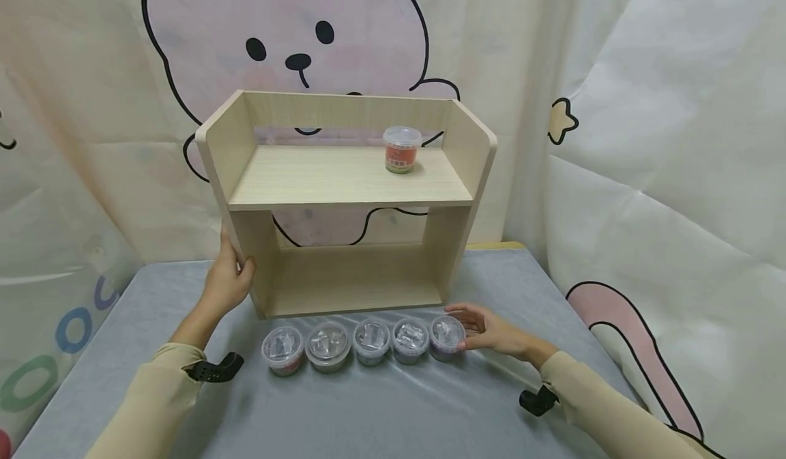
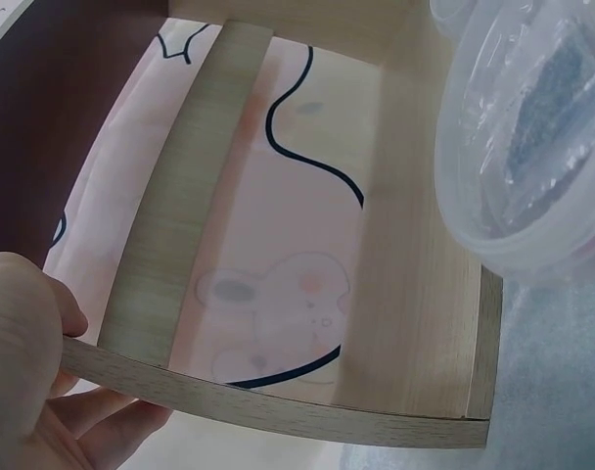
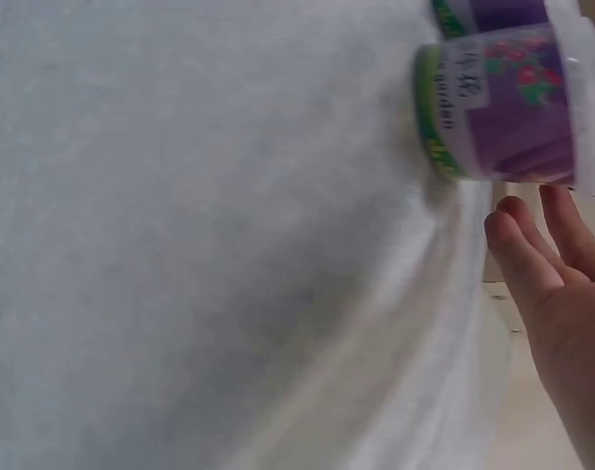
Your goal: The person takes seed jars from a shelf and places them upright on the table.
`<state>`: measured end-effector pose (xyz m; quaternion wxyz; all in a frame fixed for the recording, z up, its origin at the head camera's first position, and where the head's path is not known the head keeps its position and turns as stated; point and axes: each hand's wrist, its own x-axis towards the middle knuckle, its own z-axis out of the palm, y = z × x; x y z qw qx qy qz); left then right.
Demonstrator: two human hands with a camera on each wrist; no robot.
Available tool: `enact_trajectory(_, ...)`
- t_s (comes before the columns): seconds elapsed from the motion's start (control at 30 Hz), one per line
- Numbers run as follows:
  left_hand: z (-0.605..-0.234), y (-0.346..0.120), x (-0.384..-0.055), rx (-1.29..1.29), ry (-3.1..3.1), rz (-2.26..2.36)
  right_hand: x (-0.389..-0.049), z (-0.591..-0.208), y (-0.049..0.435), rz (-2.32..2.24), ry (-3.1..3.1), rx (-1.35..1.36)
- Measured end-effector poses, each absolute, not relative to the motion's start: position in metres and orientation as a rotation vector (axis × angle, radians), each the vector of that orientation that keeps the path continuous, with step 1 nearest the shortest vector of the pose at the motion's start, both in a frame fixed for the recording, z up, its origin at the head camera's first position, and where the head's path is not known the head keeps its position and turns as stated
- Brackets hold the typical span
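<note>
My left hand point(image 1: 230, 282) grips the lower left side panel of a light wooden two-tier shelf point(image 1: 350, 196); the left wrist view shows the thumb and fingers on either side of the panel's edge. On the table, my right hand point(image 1: 491, 333) is at the rightmost lidded plastic cup point(image 1: 447, 336), fingers bent loosely by its right side. In the right wrist view, this cup point(image 3: 518, 108) has a purple and green label, and the fingertips lie close beside it. Whether they touch it I cannot tell. Another cup with an orange label point(image 1: 402, 151) stands on the upper board.
Several clear-lidded cups point(image 1: 328, 344) stand in a row before the shelf on the grey-blue tablecloth point(image 1: 368, 418). Behind hangs a cream curtain point(image 1: 503, 56) with cartoon drawings. A black band point(image 1: 216, 369) is on the left wrist.
</note>
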<state>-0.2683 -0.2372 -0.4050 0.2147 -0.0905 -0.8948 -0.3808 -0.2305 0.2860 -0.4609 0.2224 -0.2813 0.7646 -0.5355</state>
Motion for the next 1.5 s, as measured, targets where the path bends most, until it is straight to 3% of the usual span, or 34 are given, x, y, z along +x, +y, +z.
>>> enact_trajectory(0.23,-0.405,-0.238,-0.268,-0.240,-2.486,-1.054,-0.229,-0.435,0.284,-1.468,2.200,-0.688)
enact_trajectory(0.9,-0.405,-0.236,-0.265,-0.232,-2.491,-1.055,-0.235,-0.318,0.251,-1.472,2.340,-0.848)
enact_trajectory(1.5,-0.405,-0.237,-0.266,-0.223,-2.494,-1.040,-0.247,-0.263,0.230,-1.492,2.333,-0.951)
